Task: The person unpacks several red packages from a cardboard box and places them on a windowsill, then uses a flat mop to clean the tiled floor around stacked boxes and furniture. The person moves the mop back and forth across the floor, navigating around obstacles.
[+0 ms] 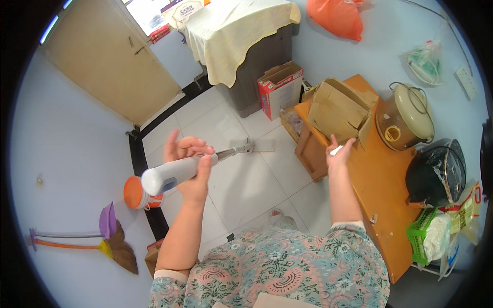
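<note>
My left hand is closed around the thick white grip of a flat mop, its thumb along one side and some fingers raised. The mop's metal pole slopes away to a pale flat head on the tiled floor. At the right, my right hand has a small white thing between its fingers, too small to name. Just beyond that hand, an open cardboard box lies tilted on the orange-brown wooden cabinet; I cannot tell whether the fingers touch it.
A lidded brown pot, black cooker and green basket line the cabinet's right side. An orange-lidded bucket stands by the left wall, near a broom and purple dustpan. Farther off are a red-white carton, cloth-covered furniture and a door.
</note>
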The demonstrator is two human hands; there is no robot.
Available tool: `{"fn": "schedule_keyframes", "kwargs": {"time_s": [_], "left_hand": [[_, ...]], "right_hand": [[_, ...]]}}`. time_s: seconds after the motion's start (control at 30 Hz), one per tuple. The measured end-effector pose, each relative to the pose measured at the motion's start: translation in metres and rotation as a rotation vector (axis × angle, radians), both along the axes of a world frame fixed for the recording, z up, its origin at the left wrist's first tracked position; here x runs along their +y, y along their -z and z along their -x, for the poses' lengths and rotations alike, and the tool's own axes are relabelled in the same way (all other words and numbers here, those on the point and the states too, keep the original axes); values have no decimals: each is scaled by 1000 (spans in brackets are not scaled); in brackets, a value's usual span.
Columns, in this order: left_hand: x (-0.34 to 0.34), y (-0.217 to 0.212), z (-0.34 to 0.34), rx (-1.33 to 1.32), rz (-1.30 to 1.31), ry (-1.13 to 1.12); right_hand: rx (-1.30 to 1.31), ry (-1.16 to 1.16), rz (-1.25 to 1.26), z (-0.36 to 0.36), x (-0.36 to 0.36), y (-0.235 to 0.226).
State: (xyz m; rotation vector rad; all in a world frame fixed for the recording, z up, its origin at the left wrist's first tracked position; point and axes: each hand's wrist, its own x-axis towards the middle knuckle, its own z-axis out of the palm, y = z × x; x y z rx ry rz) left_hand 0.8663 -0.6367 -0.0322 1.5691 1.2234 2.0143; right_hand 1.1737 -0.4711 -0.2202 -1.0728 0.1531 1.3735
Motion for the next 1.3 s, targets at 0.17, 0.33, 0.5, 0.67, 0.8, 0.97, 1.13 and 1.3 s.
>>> {"fn": "schedule_keyframes", "kwargs": {"time_s": [0.17, 0.33, 0.5, 0.67, 0.8, 0.97, 1.13, 1.3], "left_hand": [[-6, -43, 7, 6, -226, 43], [-13, -51, 14, 109, -112, 214], [-20, -64, 13, 83, -123, 115], [-18, -75, 25, 59, -150, 5], [13, -45, 21, 101, -48, -133], [56, -25, 25, 370, 308, -144], [64, -29, 39, 380, 357, -53], [42, -63, 39, 295, 374, -82]], "right_hand": [[-608, -714, -216, 107, -54, 112], [-1394, -989, -823, 231, -72, 59], [-1320, -992, -778, 296, -51, 62], [-1265, -1014, -850, 326, -31, 39], [-1253, -980, -885, 344, 22, 70], [-1197, -1053, -947, 354, 79, 144], [-1003, -1070, -835, 360, 75, 140], [-991, -1144, -714, 341, 33, 95]]}}
